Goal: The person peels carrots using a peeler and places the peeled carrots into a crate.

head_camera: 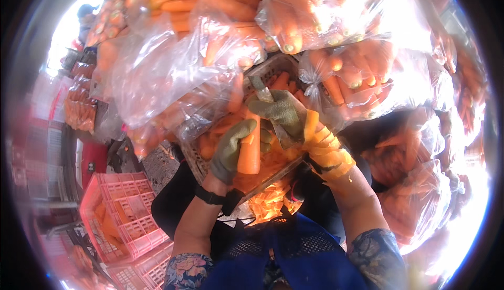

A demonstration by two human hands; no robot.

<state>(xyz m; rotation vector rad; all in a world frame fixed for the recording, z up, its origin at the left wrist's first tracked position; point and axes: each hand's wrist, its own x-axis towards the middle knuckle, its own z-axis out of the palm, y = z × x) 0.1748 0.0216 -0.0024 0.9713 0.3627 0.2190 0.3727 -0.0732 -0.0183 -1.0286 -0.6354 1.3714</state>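
My left hand [232, 148], in a green work glove, grips a carrot [249, 158] that slants down over the crate. Gloved as well, my right hand [285, 110] is closed around a flat metal tool, a knife or peeler [285, 135], whose handle end sticks out past the fist. The blade points down, to the right of the carrot. Orange carrot peelings [327, 148] cling to my right wrist and forearm. Below both hands stands a plastic crate [271, 179] holding carrots and peelings. My fingers hide part of the carrot.
Clear plastic bags of carrots [220, 2] are heaped ahead, with a knotted bag [350, 77] at the right and more bags [413, 203] lower right. A pink crate [130, 207] with orange contents stands at the left. Peelings [269, 203] lie near my lap.
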